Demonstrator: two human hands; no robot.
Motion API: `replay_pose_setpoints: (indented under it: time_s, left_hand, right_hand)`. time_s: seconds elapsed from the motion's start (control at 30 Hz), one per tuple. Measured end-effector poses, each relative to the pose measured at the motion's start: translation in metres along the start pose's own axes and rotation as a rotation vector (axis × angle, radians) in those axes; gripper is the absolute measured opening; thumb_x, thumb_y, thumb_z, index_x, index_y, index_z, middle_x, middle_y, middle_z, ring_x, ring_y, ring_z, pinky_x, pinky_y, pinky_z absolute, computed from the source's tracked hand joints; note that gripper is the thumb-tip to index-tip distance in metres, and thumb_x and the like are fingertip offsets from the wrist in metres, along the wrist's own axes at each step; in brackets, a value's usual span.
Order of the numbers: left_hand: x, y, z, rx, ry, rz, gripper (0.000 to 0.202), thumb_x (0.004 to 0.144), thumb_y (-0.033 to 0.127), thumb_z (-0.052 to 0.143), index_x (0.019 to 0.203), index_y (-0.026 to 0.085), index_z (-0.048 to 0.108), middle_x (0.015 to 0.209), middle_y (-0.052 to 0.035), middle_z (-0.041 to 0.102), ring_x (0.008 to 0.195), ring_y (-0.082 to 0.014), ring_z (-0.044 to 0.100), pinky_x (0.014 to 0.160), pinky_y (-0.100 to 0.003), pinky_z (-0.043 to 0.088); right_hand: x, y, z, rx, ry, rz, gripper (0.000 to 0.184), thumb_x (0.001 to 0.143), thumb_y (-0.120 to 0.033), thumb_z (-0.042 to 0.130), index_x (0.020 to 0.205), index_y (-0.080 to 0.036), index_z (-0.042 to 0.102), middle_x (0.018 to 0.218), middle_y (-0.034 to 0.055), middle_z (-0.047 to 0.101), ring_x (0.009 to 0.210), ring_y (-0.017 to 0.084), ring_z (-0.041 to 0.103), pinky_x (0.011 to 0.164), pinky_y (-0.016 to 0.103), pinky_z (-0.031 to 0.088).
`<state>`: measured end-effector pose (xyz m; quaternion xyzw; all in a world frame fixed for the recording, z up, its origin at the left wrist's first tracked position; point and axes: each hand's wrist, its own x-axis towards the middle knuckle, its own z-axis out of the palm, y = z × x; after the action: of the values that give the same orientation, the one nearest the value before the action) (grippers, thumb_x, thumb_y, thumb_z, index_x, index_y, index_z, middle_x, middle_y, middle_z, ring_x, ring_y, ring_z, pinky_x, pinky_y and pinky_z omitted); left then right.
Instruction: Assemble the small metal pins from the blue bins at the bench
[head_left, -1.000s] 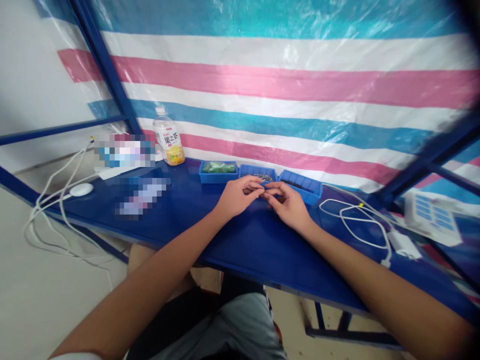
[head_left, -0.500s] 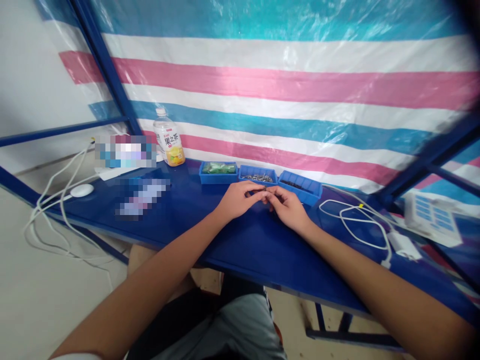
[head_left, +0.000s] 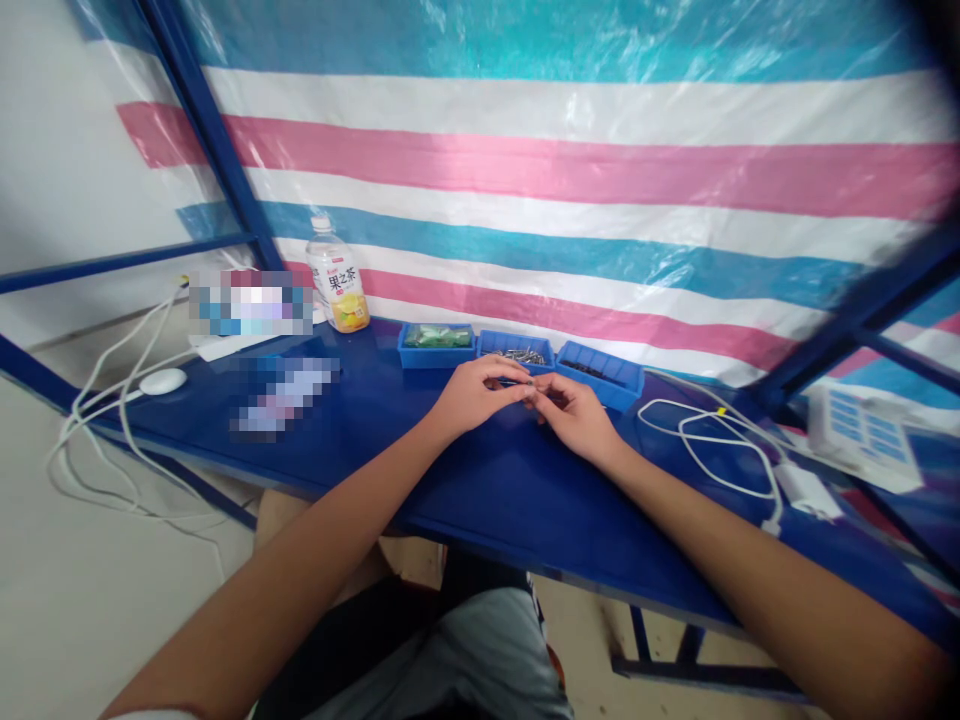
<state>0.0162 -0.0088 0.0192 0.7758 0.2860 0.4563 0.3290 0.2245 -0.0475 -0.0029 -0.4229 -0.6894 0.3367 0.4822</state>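
While both hands meet just on the near side of the middle blue bin (head_left: 491, 340), a small dark piece (head_left: 529, 381) sits between their fingertips, raised above the table; it is too tiny and too covered to make out its shape. The left hand (head_left: 480, 393) pinches it from the bin's left, thumb and forefinger drawn together on it. The right hand (head_left: 577, 415) comes from the bin's right, its thumb and forefinger closed around the same spot, seemingly on the piece too; its other fingers curl beneath.

The step in hand looks like fine two-handed work on this one piece, perhaps turning or fitting it. The next move probably calls for a steady hold by one hand and small, careful fingertip motion by the other, since a slip could drop the piece.

The middle bin itself holds loose metal bits (head_left: 521, 355). Just to its left stands a bin of green packets (head_left: 437, 335); just to its right, an angled bin holds dark pieces (head_left: 592, 370). Farther left of the middle bin, a bottle (head_left: 341, 280) stands upright; well to its right lie a white cable (head_left: 705, 437) and an adapter (head_left: 808, 490). Behind it hangs a striped sheet (head_left: 525, 170); before it spreads the blue table (head_left: 525, 500).
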Motion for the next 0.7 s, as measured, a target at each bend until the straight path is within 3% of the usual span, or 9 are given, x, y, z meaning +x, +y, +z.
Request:
replay_pose_setpoints:
  time_s: [0.2, 0.47, 0.7]
  left_hand:
    - [0.0, -0.003, 0.001, -0.005, -0.025, 0.058, 0.013, 0.088, 0.031, 0.083, 0.099, 0.025, 0.085, 0.12, -0.0085, 0.078, 0.104, -0.0213, 0.074, 0.083, -0.034, 0.06]
    - [0.0, -0.007, 0.001, -0.029, 0.04, -0.006, 0.018, 0.094, 0.037, 0.077, 0.101, 0.022, 0.084, 0.117, -0.0093, 0.079, 0.11, -0.0231, 0.074, 0.083, -0.033, 0.061]
    - [0.0, -0.011, -0.001, 0.143, 0.024, -0.027, 0.022, 0.101, 0.034, 0.067, 0.111, 0.022, 0.081, 0.113, -0.0075, 0.08, 0.098, -0.0209, 0.075, 0.084, -0.034, 0.061]
  right_hand:
    - [0.0, -0.002, -0.001, -0.003, 0.018, -0.02, 0.029, 0.094, -0.051, 0.072, 0.102, -0.024, 0.076, 0.086, 0.0044, 0.076, 0.064, 0.019, 0.065, 0.058, 0.033, 0.057]
    - [0.0, -0.006, 0.002, 0.018, 0.013, 0.027, 0.035, 0.093, -0.057, 0.074, 0.101, -0.024, 0.077, 0.083, 0.0038, 0.075, 0.066, 0.019, 0.066, 0.059, 0.032, 0.058]
    - [0.005, 0.001, -0.001, 0.099, 0.044, 0.064, 0.04, 0.095, -0.061, 0.071, 0.1, -0.022, 0.075, 0.087, 0.004, 0.075, 0.063, 0.015, 0.064, 0.057, 0.03, 0.057]
